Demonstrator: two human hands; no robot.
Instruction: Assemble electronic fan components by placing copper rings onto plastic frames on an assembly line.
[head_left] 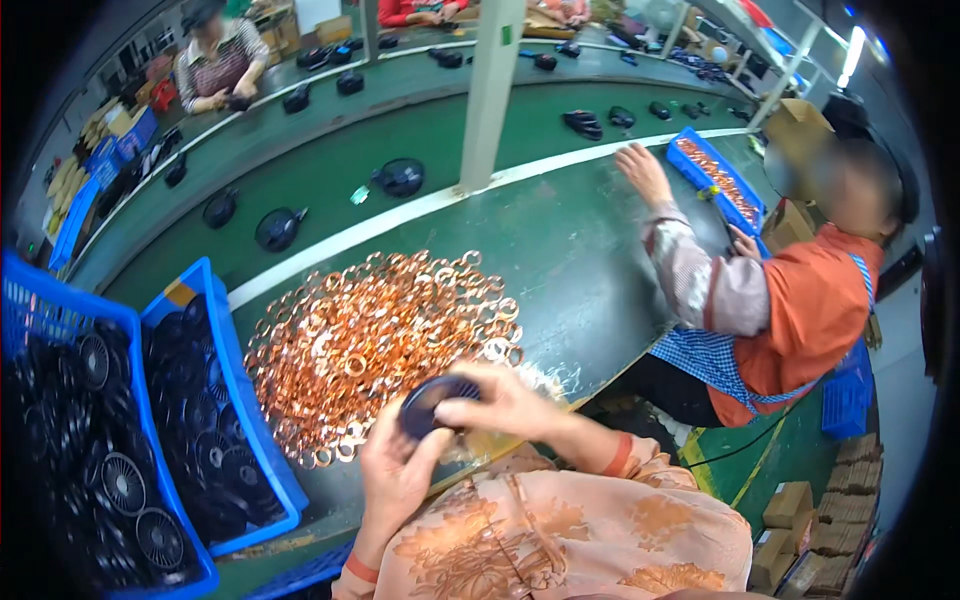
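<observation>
Close in front of my body I hold a round black plastic fan part (424, 408), tilted between both hands. My left hand (393, 472) grips its lower left edge, thumb on the near side. From the right, my right hand (505, 402) is closed on the same part, its thumb pressed over the front. Some blur hides the finer detail and whether anything small lies under the fingers. Just beyond my hands spreads a large heap of copper-coloured rings (385, 325) on the green worktable (570, 260).
Left stand two blue crates, the outer one (75, 296) and the inner one (232, 360), full of black round grilles (124, 484). Beyond a white post (490, 105) runs a green conveyor (340, 205) carrying black fans (402, 177). A co-worker (800, 310) sits right, beside a blue tray (748, 222).
</observation>
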